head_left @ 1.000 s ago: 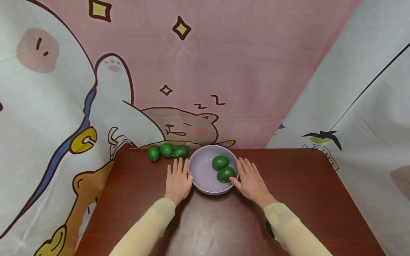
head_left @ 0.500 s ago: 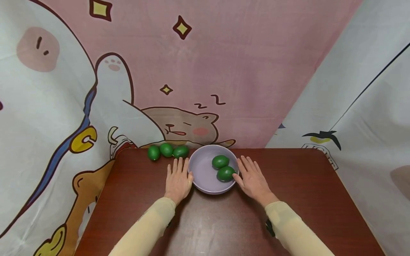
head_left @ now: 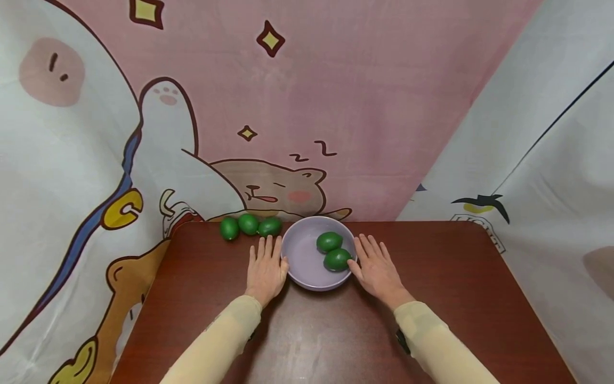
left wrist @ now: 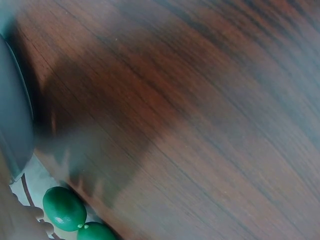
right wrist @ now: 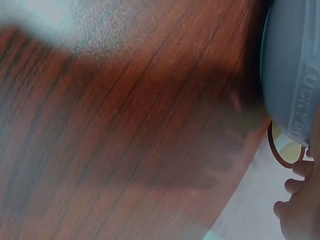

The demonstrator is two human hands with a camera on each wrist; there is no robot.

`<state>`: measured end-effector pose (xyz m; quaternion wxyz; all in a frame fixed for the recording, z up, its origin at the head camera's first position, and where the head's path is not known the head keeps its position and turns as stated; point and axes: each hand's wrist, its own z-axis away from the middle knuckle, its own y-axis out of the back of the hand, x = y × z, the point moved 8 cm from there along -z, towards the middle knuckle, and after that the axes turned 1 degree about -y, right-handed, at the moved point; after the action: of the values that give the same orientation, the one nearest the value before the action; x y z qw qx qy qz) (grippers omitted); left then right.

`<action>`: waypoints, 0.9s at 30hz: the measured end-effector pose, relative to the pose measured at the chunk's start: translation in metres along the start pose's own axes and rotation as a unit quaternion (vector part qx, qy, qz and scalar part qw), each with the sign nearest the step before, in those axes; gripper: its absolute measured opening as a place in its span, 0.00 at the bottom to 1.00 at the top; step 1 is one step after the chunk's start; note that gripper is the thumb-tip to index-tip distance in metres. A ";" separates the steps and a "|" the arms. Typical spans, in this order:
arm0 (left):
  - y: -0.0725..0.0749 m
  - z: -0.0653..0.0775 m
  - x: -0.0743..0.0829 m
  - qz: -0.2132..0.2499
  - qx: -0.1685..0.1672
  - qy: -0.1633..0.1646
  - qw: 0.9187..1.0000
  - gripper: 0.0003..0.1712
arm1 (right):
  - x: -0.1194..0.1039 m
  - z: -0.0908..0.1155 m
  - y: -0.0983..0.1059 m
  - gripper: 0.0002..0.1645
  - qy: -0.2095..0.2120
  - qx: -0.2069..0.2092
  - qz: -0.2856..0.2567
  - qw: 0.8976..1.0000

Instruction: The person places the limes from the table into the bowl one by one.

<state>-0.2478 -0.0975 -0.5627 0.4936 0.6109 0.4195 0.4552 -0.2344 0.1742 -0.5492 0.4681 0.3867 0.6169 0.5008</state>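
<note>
A pale purple bowl (head_left: 302, 261) stands near the table's far edge, with two green lemon-shaped fruits, an upper fruit (head_left: 329, 242) and a lower fruit (head_left: 337, 260), on the right side of its inside. My left hand (head_left: 265, 272) lies along the bowl's left side, fingers straight and pointing away, thumb at the rim. At the right side, my right hand (head_left: 379, 272) has its fingers extended and spread, its thumb tip right at the rim. In the right wrist view the bowl's outer wall (right wrist: 290, 70) shows raised lettering beside the fingers (right wrist: 295, 200).
Three more green fruits (head_left: 249, 224) sit in a row at the far left edge, just beyond my left fingertips. The brown wooden table (head_left: 446, 288) reaches back to a printed cloth (head_left: 374, 106) hanging behind it.
My right hand has shifted slightly to the right, its thumb drawing back from over the bowl to the rim. The left hand, bowl and fruits keep their places.
</note>
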 end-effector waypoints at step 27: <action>-0.004 0.000 -0.001 0.012 -0.023 0.006 1.000 0.36 | 0.002 0.001 -0.004 0.45 -0.029 -0.049 -0.013 0.998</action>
<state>-0.2488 -0.0980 -0.5665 0.4998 0.6016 0.4040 0.4745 -0.2343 0.1756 -0.5534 0.5110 0.3693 0.5826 0.5129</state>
